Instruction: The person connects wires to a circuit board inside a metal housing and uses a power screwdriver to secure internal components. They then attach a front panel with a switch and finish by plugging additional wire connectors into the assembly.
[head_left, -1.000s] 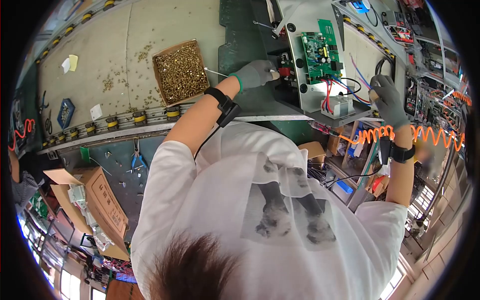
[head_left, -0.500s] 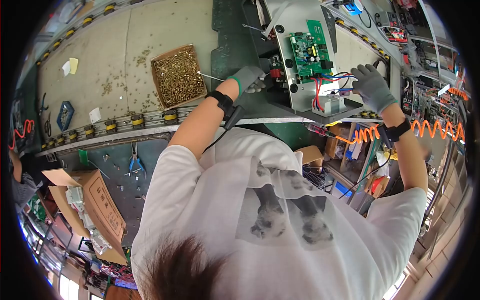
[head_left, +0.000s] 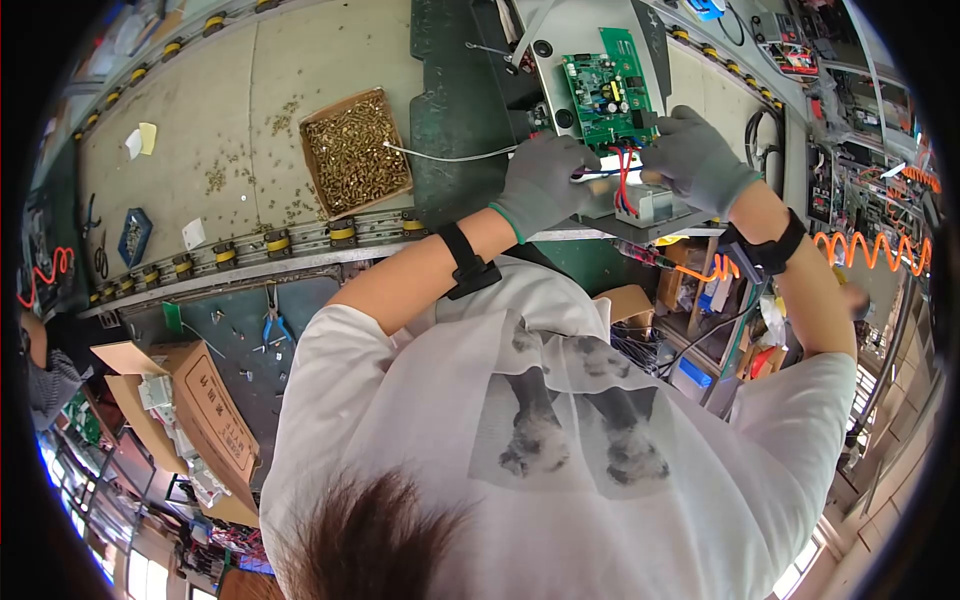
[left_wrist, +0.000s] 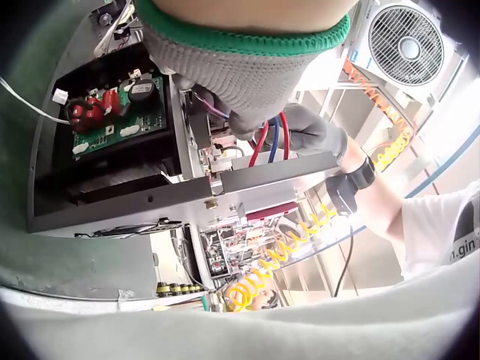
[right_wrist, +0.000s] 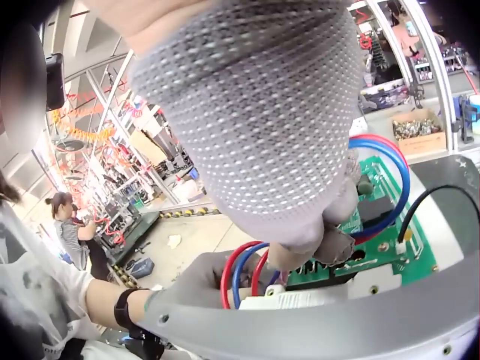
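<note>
Both hands wear grey gloves and are close together over an open metal chassis [left_wrist: 120, 206]. It carries a green circuit board [head_left: 603, 95] and a silver transformer [head_left: 652, 206]. My left hand [head_left: 548, 182] pinches a wire at its fingertips, left of the red and blue wires [head_left: 624, 182]. From the other side, my right hand [head_left: 698, 162] pinches wire between thumb and fingers, beside a purple wire [right_wrist: 283, 277]. In the right wrist view, red and blue wires [right_wrist: 405, 184] loop around the right fingers. Gloves partly hide the wire ends.
A cardboard box of small brass fasteners [head_left: 355, 150] stands left, with loose ones scattered on the bench. A white cable [head_left: 450, 157] runs from that box toward the left hand. An orange coiled hose [head_left: 870, 250] hangs right. Pliers [head_left: 275, 322] lie on the lower surface.
My left hand has moved right, from the chassis side to the wires. My right hand let its fingers spread, then moved left and closed on the wires. The chassis appears shifted left in view.
</note>
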